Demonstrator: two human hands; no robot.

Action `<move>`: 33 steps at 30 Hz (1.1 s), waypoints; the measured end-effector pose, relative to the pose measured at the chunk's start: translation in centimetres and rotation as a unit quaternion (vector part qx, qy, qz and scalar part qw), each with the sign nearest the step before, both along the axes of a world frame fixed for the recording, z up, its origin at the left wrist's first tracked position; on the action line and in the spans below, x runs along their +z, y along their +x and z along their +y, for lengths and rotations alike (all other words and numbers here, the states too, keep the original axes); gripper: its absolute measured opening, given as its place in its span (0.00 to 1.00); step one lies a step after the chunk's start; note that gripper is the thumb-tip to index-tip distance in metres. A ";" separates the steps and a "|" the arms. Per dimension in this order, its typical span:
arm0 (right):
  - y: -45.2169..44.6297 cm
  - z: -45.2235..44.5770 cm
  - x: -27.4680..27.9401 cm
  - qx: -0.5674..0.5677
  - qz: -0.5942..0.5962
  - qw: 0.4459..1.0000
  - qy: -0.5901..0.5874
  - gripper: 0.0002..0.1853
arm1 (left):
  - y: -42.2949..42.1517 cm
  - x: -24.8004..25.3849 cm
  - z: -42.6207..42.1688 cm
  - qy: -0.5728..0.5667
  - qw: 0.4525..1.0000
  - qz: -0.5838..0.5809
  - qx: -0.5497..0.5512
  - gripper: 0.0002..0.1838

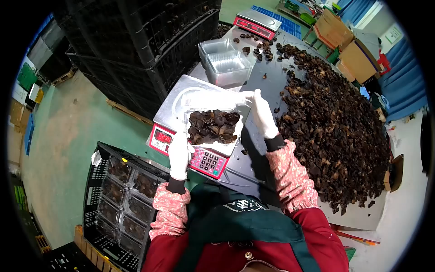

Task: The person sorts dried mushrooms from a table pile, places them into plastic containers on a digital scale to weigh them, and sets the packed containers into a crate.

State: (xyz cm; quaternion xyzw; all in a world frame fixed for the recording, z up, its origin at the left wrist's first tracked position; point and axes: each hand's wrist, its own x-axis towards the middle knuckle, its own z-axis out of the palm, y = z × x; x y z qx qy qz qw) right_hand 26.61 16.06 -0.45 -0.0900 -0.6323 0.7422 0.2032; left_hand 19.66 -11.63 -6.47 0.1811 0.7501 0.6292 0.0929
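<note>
A clear plastic box (pixel 235 144) filled with dark wood ear mushrooms (pixel 214 127) rests on the metal pan of a red and white digital scale (pixel 208 163). Its red display seems to read 0.230. My left hand (pixel 180 155), in a white glove, is closed on the box's near left corner, just above the keypad. At the far right corner my right hand (pixel 263 115), also gloved, has its thumb raised apart from the fingers. Those fingertips reach the box's edge; glare blurs the contact and the raised clear lid (pixel 206 97).
A large heap of wood ear mushrooms (pixel 335 131) covers the table's right side. Empty clear boxes (pixel 229 68) stand behind the scale, near a second scale (pixel 257 23). A black crate (pixel 93 204) of filled boxes sits low left. Stacked black crates (pixel 149 54) rise behind.
</note>
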 end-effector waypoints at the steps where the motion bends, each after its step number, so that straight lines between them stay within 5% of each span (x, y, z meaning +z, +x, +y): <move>1: 1.3 -0.4 -0.2 0.019 -0.014 0.999 -0.026 0.22 | 0.2 0.6 0.0 0.000 1.000 -0.004 -0.002 0.21; 3: 3.9 -1.2 -2.2 -0.015 -0.065 0.996 0.061 0.13 | 0.6 1.7 0.2 0.029 0.973 -0.228 0.017 0.27; 5: 4.7 -1.9 -5.0 -0.109 -0.079 0.976 0.174 0.16 | 0.7 -0.1 -0.1 0.125 0.966 -0.225 0.008 0.38; 7: 6.0 -4.0 -2.0 -0.116 -0.123 0.949 0.267 0.23 | 0.8 0.6 0.0 0.147 0.962 -0.229 0.003 0.39; 8: 6.2 -4.3 -2.2 -0.128 -0.166 0.932 0.295 0.24 | 0.9 1.4 0.0 0.113 0.965 -0.237 0.016 0.28; 9: 6.4 -4.6 -1.9 -0.140 -0.208 0.913 0.321 0.25 | 1.0 1.4 0.0 0.111 0.966 -0.235 0.014 0.28; 10: 6.9 -4.9 -1.4 -0.121 -0.225 0.914 0.316 0.26 | 0.9 1.2 -0.1 0.067 0.978 -0.197 -0.011 0.27; 11: 7.6 -4.6 -0.4 -0.007 -0.343 0.922 0.179 0.25 | 0.7 0.9 -0.2 0.024 0.986 -0.159 -0.035 0.28; 14: 9.3 -5.2 -2.5 0.092 -0.190 0.969 -0.132 0.20 | 2.0 0.8 -0.5 0.115 0.969 -0.210 -0.058 0.26; 21: 8.8 -6.4 -3.4 -0.007 -0.095 0.995 -0.011 0.14 | 4.5 1.2 -1.3 0.259 0.935 -0.221 -0.099 0.30; 23: 8.4 -8.3 -2.9 -0.043 -0.080 0.995 -0.045 0.12 | 5.2 -2.4 -0.9 0.374 0.910 -0.173 -0.044 0.29; 26: 7.7 -12.1 -0.7 -0.013 -0.037 0.998 -0.041 0.14 | 7.2 4.1 -4.1 0.250 0.958 -0.119 0.069 0.26; 29: 7.0 -17.8 1.4 0.020 0.003 1.000 -0.011 0.19 | 7.5 4.7 -8.2 0.306 0.934 -0.014 0.185 0.24; 33: 6.2 -27.3 0.7 0.161 0.018 0.985 0.061 0.22 | 9.0 5.7 -12.3 0.612 0.711 -0.212 0.274 0.23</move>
